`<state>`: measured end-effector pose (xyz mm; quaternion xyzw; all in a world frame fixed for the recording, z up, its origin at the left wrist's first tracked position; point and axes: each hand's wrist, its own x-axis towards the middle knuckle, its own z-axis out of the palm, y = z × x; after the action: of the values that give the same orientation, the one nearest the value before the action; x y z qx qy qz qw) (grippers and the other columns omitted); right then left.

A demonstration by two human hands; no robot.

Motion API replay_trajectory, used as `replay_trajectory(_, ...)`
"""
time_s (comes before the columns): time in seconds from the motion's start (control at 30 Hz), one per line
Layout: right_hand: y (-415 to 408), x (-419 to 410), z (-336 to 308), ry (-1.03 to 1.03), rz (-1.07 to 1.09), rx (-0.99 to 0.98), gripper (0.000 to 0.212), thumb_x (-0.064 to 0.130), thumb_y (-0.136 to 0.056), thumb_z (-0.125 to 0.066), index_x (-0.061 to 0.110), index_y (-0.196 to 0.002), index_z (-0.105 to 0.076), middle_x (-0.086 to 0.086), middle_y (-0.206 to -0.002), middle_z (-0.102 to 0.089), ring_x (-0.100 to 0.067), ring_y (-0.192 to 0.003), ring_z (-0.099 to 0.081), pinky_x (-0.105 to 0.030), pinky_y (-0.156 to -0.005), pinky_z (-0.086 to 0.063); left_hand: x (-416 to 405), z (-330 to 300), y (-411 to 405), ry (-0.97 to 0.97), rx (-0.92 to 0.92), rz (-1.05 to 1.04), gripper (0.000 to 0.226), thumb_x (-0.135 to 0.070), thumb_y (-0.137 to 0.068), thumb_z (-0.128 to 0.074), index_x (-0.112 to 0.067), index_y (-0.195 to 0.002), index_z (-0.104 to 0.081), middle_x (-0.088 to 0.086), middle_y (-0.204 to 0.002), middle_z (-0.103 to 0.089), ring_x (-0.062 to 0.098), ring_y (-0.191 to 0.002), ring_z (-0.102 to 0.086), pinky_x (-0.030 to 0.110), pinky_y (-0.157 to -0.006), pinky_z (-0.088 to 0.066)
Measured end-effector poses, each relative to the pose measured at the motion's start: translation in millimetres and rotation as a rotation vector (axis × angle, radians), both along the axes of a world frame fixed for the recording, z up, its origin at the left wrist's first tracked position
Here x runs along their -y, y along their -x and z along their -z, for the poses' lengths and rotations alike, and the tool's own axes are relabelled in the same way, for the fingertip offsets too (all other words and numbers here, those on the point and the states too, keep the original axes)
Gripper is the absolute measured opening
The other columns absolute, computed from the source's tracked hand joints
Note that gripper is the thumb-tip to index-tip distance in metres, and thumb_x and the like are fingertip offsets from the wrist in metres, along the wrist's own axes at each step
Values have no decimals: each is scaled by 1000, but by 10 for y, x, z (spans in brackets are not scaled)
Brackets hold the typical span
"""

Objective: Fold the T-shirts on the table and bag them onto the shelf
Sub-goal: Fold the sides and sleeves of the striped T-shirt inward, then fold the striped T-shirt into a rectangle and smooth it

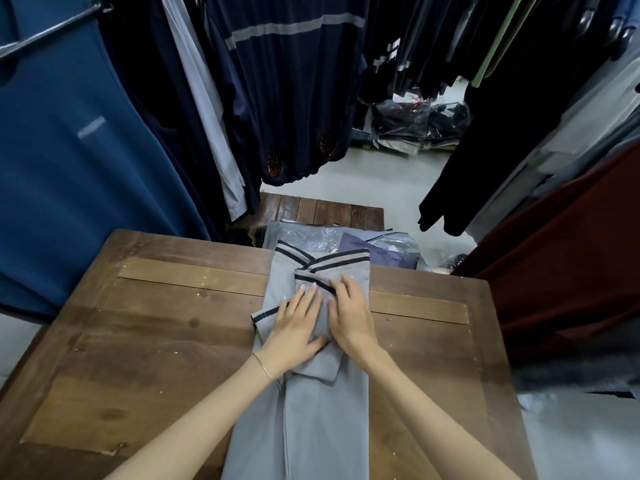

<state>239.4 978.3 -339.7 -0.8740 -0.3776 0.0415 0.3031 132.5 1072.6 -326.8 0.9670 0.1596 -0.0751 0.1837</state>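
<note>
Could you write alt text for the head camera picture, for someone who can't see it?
Two bare hands, left hand and right hand, press flat on a grey T-shirt with striped trim, folded into a long strip on a wooden table. Plastic-bagged shirts lie beyond; hanging clothes surround it.

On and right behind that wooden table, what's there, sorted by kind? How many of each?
Grey shirt being folded on the table: 1
Hands pressing flat on it, left hand and right hand: 2
Bagged shirts stacked behind the table: 2 visible, perhaps more
Total: 5
</note>
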Motion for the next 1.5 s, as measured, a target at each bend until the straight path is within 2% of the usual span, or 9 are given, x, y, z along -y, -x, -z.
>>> replay_trajectory(0.13, 90, 61, 130, 250, 38, 49, 66, 47, -102, -12, 6, -132, -55, -21, -137, -53, -35, -126, -52, -48, -104, -39, -43, 38, -89, 7, -130, 25, 111, -76, -59, -7, -12, -146, 20, 1, -149, 33, 16, -137, 30, 49, -115, 10)
replay_trajectory(0.3, -5, 56, 169, 343, 27, 47, 68, 54, -99, -8, 14, -144, -41, -13, -151, -36, -29, -140, -33, -45, -112, -14, -47, 71, -93, 5, -147, 5, 120, -95, -54, 4, -19, -143, 28, -3, -149, 37, 14, -139, 32, 48, -114, 17)
replay_trajectory(0.53, -148, -18, 212, 341, -14, 70, 66, 52, -99, -4, 17, -149, -29, -10, -157, -25, -28, -145, -20, -40, -115, 2, -113, 100, -189, 0, -147, -26, 101, -83, -67, -8, -24, -138, 35, -4, -150, 39, 11, -137, 36, 50, -113, 20)
replay_trajectory(0.67, -269, -98, 210, 329, -51, 78, 73, 57, -93, 10, 21, -152, -13, -4, -160, -6, -23, -147, 0, -35, -114, 17, -184, 78, -301, 0, -166, -40, 104, -83, -64, -6, -23, -140, 32, -3, -150, 38, 12, -138, 35, 50, -113, 19)
replay_trajectory(0.87, -446, -223, 140, 360, -90, 52, 81, 62, -86, 16, 22, -153, -8, -3, -161, 0, -15, -145, 14, -39, -115, 15, -314, 75, -453, 22, -116, -50, 111, -84, -62, -6, -20, -148, 21, -4, -153, 32, 12, -141, 29, 50, -114, 17)
replay_trajectory(1.0, -462, -240, -39, 387, -64, -22, 56, 38, -100, -15, 19, -153, -11, -9, -161, 0, -23, -148, 5, -45, -117, 9, -370, 45, -472, 46, -130, -31, 108, -87, -67, -8, -21, -149, 19, -4, -155, 29, 12, -142, 26, 48, -113, 18)
replay_trajectory(1.1, -307, -118, -152, 298, -76, -23, 62, 12, -96, -38, 11, -152, -12, -15, -160, 0, -29, -148, 5, -45, -119, 5, -312, -4, -416, 58, -67, -74, 75, -53, -97, -30, -18, -152, 7, -1, -159, 17, 15, -146, 15, 46, -116, 9)
replay_trajectory(1.23, 68, 149, -141, 145, -112, -29, 56, 9, -96, -41, 6, -150, -24, -18, -158, -9, -29, -148, -4, -38, -121, 2, -66, -51, -148, 64, 30, -84, 66, -33, -100, -36, -14, -152, -1, 2, -161, 5, 19, -147, 8, 43, -119, 3)
replay_trajectory(1.5, 1030, 755, 13, 128, -28, -114, 57, 21, -90, -32, 0, -143, -36, -22, -153, -27, -34, -145, -20, -33, -117, -7, 535, 25, 824, 46, 95, -19, 67, -42, -94, -25, -12, -152, -11, 6, -160, 0, 23, -147, 6, 48, -120, -4)
